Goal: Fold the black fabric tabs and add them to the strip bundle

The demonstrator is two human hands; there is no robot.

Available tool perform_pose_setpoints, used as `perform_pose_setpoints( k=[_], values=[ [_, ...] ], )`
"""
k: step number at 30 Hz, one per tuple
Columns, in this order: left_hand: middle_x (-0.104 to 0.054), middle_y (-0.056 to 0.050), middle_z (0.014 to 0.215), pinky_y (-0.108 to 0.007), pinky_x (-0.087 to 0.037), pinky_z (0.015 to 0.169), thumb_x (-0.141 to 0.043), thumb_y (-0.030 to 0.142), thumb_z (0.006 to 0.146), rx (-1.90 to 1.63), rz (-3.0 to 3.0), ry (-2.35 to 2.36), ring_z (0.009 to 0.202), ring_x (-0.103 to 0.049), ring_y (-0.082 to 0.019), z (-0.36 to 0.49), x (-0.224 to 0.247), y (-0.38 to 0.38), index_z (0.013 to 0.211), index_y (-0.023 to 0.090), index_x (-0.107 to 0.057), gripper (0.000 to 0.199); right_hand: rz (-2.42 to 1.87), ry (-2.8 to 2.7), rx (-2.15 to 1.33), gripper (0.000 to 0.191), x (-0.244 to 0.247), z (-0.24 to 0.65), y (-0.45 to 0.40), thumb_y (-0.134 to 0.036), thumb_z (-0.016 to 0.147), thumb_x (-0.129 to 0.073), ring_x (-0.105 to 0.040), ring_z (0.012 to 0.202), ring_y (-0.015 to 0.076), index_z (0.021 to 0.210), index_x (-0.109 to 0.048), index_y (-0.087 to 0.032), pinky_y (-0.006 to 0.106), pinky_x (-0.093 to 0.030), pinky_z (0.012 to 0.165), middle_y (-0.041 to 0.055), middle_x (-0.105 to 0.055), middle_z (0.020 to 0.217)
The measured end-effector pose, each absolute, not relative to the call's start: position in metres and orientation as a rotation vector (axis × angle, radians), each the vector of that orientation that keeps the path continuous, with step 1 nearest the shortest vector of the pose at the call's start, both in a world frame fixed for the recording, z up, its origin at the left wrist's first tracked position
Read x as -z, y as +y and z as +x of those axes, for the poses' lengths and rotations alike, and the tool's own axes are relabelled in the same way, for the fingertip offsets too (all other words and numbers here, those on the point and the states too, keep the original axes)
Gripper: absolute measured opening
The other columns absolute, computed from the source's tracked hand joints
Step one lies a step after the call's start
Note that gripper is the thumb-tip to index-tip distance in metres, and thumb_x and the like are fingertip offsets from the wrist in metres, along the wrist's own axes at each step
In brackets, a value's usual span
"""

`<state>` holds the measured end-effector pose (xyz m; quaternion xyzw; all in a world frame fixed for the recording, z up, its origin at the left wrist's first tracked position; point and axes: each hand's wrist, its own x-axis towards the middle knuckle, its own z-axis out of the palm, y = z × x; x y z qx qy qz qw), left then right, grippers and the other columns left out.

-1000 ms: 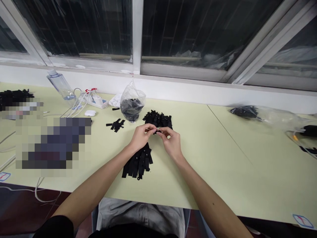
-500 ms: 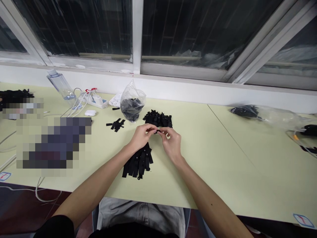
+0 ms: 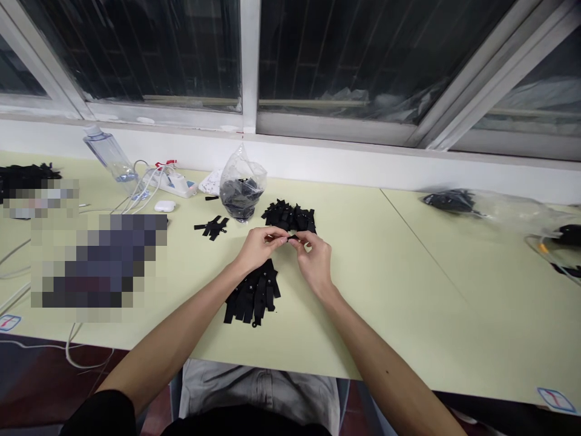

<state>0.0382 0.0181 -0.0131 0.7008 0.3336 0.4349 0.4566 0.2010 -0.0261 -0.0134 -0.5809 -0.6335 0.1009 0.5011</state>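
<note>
Between the fingertips of my left hand [image 3: 261, 245] and my right hand [image 3: 315, 257], a small black strap piece [image 3: 292, 238] is pinched at both ends; most of it is hidden by the fingers. Just beyond the hands lies a pile of short black straps [image 3: 290, 215]. Closer to me, partly beneath my left wrist, a fanned pile of black straps [image 3: 254, 293] shows small metal bits and a ring at its lower end. A few loose black strips [image 3: 212, 227] lie to the left of my left hand.
Behind the loose strips stands a clear plastic bag [image 3: 242, 194] of black pieces. Further left are a water bottle [image 3: 111, 157], a power strip [image 3: 177, 181] with cables, a white earbud case [image 3: 164, 206] and a blurred dark item [image 3: 109, 260]. Another plastic bag [image 3: 499, 212] lies far right.
The black strap piece has turned slightly between my fingertips and now shows a small peak. Both hands stay in nearly the same place; the piles have not changed.
</note>
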Motion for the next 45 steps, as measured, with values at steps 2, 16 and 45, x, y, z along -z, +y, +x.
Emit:
perform_pose_setpoints(
  k=[2, 16, 45],
  values=[
    [-0.074, -0.007, 0.095, -0.031, -0.054, 0.080, -0.065, 0.033, 0.087, -1.068, 1.721, 0.816, 0.087, -0.068, -0.020, 0.038, 0.014, 0.018, 0.099, 0.017, -0.074, 0.023, -1.390, -1.518, -0.271, 0.009, 0.013, 0.201, -0.026, -0.027, 0.085, -0.062, -0.061, 0.072, 0.0204, 0.082, -0.069, -0.022, 0.035, -0.045, 0.071, 0.0016, -0.072, 0.082],
    [-0.075, -0.007, 0.095, -0.031, -0.055, 0.078, -0.064, 0.030, 0.087, -1.066, 1.774, 0.862, 0.086, -0.069, -0.020, 0.040, 0.015, 0.015, 0.098, 0.017, -0.075, 0.020, -1.423, -1.461, -0.430, 0.007, 0.015, 0.203, -0.024, -0.022, 0.081, -0.063, -0.059, 0.066, 0.0182, 0.076, -0.067, -0.022, 0.031, -0.042, 0.064, 0.0006, -0.071, 0.077],
    [-0.066, 0.000, 0.064, -0.025, -0.037, 0.058, -0.060, 0.048, 0.089, -0.959, 1.997, 1.038, 0.057, -0.052, -0.013, 0.041, 0.006, 0.007, 0.070, 0.018, -0.067, 0.037, -1.183, -1.055, -0.734, 0.029, 0.008, 0.218, -0.013, -0.049, 0.083, -0.067, -0.052, 0.063, 0.0160, 0.077, -0.067, -0.021, 0.031, -0.043, 0.065, 0.0008, -0.058, 0.067]
  ],
)
